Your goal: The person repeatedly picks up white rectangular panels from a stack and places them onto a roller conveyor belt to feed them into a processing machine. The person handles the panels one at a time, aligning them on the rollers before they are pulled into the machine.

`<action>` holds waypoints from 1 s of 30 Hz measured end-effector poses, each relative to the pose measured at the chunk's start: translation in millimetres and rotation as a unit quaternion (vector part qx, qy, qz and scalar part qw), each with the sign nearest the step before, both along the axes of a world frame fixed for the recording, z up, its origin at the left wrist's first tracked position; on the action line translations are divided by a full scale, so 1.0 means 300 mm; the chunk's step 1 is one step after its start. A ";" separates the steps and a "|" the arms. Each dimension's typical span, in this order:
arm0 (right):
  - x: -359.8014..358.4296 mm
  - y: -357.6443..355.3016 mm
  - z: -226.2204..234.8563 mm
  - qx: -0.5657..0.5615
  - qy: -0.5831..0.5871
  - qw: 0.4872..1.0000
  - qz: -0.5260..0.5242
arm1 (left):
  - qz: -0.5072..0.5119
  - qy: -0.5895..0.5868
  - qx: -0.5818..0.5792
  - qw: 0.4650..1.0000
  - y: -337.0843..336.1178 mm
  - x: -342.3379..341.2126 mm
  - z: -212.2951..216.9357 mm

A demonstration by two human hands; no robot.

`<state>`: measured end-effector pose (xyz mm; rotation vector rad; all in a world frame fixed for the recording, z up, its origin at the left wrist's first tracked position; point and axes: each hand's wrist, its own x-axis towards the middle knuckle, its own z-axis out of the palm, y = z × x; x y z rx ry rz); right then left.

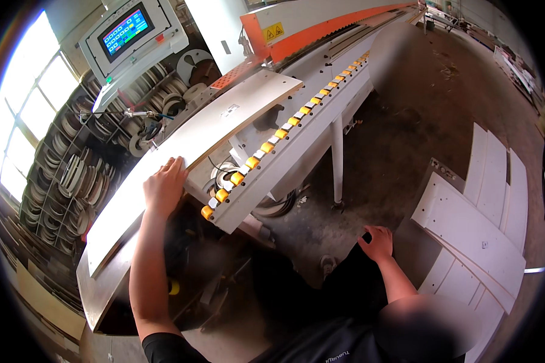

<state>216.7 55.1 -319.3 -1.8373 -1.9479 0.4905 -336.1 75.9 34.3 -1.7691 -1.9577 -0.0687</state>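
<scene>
- Going by how things lie, the white panel (191, 145) is already laid out on the machine's worktop (105, 297), which shows beneath its near end.
- Its far end seems to stop short of the orange cover (284, 49), so I judge this an early stage, with the machine's part not yet done.
- More white panels lie in a loose, overlapping stack (466, 224) at the right; whether those are finished or waiting, I cannot tell.
- The panel is long, flat and pale, with a brownish edge, a small label on its face and a few small dark holes. It slants from the lower left towards the machine, to the left of the rail of yellow and white rollers (280, 134).
- The left hand (165, 184) rests palm down at the panel's edge, fingers reaching over the top; its thumb is hard to make out, so I cannot tell whether the grip pinches.
- The right hand (378, 243) is loosely curled by the person's dark-clothed leg, away from the panel, and shows nothing held.
</scene>
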 end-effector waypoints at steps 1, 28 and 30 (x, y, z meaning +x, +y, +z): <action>0.002 0.002 0.008 -0.003 -0.001 1.000 0.003 | 0.000 0.007 0.004 1.000 0.008 0.008 -0.004; 0.078 -0.048 0.019 0.023 0.031 0.999 0.003 | -0.031 0.024 -0.029 0.999 0.517 0.305 -0.010; 0.097 -0.043 0.007 0.027 0.047 0.999 0.000 | -0.077 -0.002 -0.013 0.997 0.501 0.277 -0.008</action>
